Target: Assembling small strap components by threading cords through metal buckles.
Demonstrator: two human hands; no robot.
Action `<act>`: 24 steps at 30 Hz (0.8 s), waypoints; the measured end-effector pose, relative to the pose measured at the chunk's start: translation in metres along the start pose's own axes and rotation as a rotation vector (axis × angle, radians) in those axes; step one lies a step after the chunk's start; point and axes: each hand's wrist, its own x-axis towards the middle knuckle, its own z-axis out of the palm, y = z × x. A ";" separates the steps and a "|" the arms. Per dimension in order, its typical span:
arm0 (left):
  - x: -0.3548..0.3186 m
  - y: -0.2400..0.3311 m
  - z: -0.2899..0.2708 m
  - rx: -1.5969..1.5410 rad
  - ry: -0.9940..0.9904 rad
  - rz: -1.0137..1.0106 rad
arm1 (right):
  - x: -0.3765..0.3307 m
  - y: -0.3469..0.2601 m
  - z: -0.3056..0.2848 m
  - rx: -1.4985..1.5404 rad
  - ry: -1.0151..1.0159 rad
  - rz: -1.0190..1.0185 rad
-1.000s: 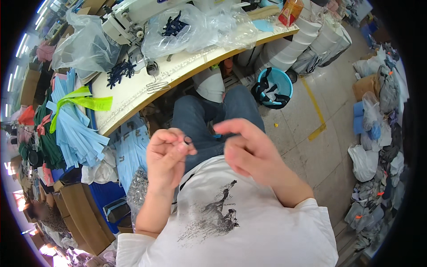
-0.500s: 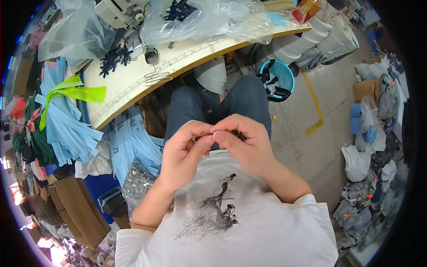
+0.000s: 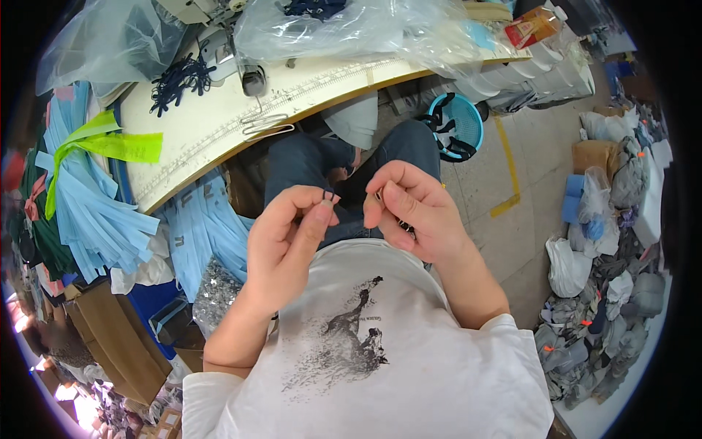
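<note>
Above my lap, my left hand pinches a small dark blue loop between thumb and forefinger. My right hand is a short gap to its right, fingers curled and thumb against the forefinger. A small dark item shows under those right fingers, mostly hidden, so its kind is unclear. On the white table beyond my hands lies a bunch of similar dark blue loops. A bent metal wire rack sits at the table's near edge.
A sewing machine and clear plastic bags occupy the table. Light blue strips with a lime green tie hang at left. A blue basket stands on the floor, and grey bundles are heaped at right.
My hands have moved apart from touching fingertips, leaving a gap between them. The small dark loop now shows in my left fingers. The whole view has shifted slightly.
</note>
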 end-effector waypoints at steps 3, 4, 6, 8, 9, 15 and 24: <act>0.000 0.003 0.001 0.037 0.044 0.061 | 0.005 0.005 -0.001 0.086 0.016 0.013; 0.001 0.002 -0.001 0.041 0.044 0.079 | 0.007 0.004 0.001 0.086 0.013 0.016; 0.001 0.004 -0.003 0.045 0.044 0.098 | 0.008 0.001 0.007 0.084 0.065 0.064; 0.002 0.008 -0.004 0.195 0.027 0.130 | 0.010 0.000 0.010 0.098 0.066 0.053; 0.003 0.008 -0.004 0.194 0.025 0.132 | 0.010 0.000 0.011 0.114 0.068 0.042; -0.001 0.001 -0.001 0.347 0.061 0.384 | 0.001 0.008 0.006 0.103 0.014 -0.003; -0.007 0.002 0.008 0.421 0.023 0.401 | -0.007 0.009 0.005 0.018 0.080 -0.027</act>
